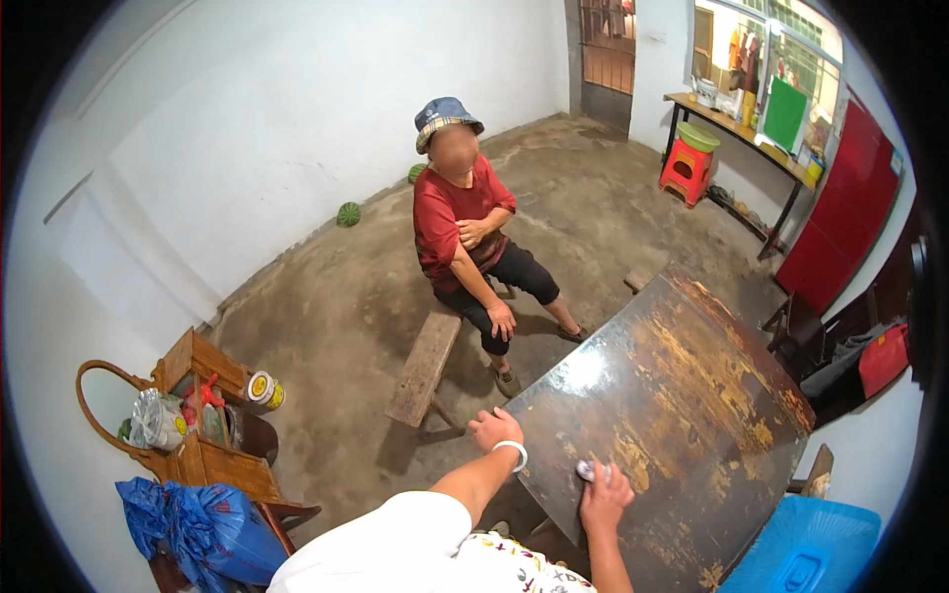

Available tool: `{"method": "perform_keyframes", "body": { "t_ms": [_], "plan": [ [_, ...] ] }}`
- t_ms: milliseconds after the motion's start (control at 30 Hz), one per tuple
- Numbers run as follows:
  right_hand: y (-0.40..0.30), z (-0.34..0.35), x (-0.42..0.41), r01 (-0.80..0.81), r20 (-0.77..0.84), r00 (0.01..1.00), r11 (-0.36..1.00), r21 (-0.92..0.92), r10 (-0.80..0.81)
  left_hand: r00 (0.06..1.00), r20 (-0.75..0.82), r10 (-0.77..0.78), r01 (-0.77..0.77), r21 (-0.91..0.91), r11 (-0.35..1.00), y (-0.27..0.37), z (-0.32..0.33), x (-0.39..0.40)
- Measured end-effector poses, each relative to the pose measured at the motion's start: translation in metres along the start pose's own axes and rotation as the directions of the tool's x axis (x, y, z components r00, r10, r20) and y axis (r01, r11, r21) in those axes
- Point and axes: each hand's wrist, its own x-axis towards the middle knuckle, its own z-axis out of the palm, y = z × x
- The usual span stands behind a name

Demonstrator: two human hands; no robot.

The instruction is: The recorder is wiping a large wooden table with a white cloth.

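Observation:
My right hand is on the worn top of a dark wooden table, with its fingers closed around a small crumpled whitish wad, which could be a cloth. Brown and yellowish patches show where the table's dark finish has peeled. At the table's left edge, near a corner, is my left hand, its fingers bent. Whether it grips the edge cannot be made out. A white bangle circles the left wrist.
A person in a hat sits on a wooden bench beyond the table. At left stand a wooden cabinet and a blue bag. A blue plastic lid borders the table's right. Watermelons lie by the wall.

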Motion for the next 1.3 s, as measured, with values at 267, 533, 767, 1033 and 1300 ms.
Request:
{"method": "perform_keyframes", "body": {
  "t_ms": [267, 533, 767, 1033, 1300],
  "plan": [
    [0.138, -0.045, -0.042, -0.424, -0.175, 0.904, 0.864, -0.270, 0.389, 0.999, -0.026, -0.029, 0.029, -0.013, 0.999, 0.001, -0.011, 0.002],
    [0.260, -0.090, -0.073, -0.842, -0.518, 0.539, 0.436, -0.317, 0.665, 0.999, -0.025, -0.024, 0.025, 0.037, 0.999, -0.001, -0.005, 0.004],
    [0.294, -0.087, 0.010, -0.997, -0.651, -0.014, -0.060, -0.049, 0.759, 0.999, -0.041, 0.024, -0.020, 0.085, 0.996, -0.004, 0.004, 0.004],
    [0.184, -0.022, 0.154, -0.834, -0.516, 0.545, 0.494, -0.248, 0.661, 0.999, -0.045, -0.003, 0.009, 0.121, 0.993, 0.006, -0.008, 0.001],
    [-0.004, 0.092, 0.178, -0.284, -0.214, 0.943, 0.951, -0.120, 0.255, 0.999, -0.020, 0.031, -0.027, 0.149, 0.988, 0.009, -0.009, -0.004]
  ]
}}
